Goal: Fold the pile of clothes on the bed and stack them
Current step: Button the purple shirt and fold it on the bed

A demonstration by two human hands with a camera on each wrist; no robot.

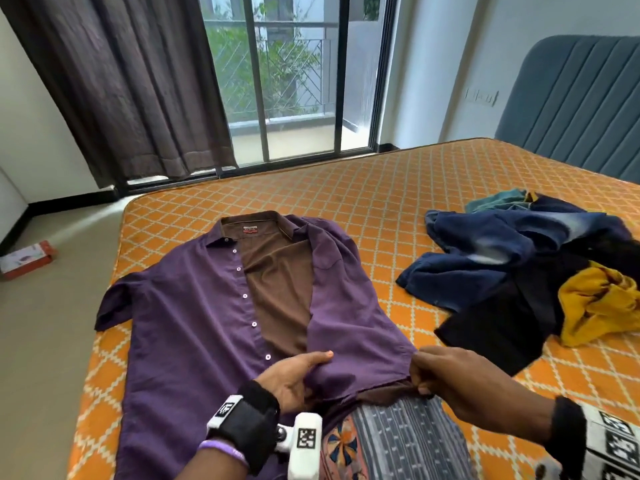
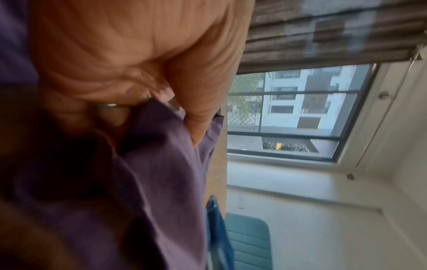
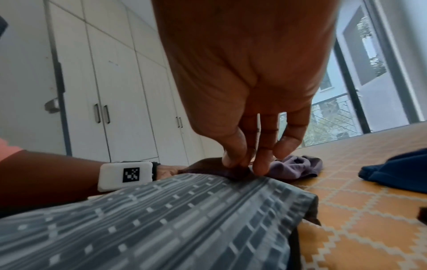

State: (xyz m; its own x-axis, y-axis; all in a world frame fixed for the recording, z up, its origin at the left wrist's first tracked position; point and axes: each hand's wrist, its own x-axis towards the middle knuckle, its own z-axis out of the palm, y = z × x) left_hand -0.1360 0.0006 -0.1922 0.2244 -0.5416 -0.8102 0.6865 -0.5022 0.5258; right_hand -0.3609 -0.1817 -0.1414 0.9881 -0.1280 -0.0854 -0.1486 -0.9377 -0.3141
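orange patterned bed (image 1: 381, 188), purple shirt (image 1: 194, 306) spread flat, clothes pile (image 1: 519, 268) beside, grey striped cloth (image 1: 405, 441)

You have soft daylight coming through the glass door (image 1: 298, 81), bright enough to light the bed (image 1: 381, 188) evenly with only faint shadows. Your head view bends straight lines toward its edges. Your left wrist view is blurred and dark at lower left, with the palm (image 2: 129, 54) smeared. Your right wrist view shows the hand (image 3: 245, 76) softly out of focus.
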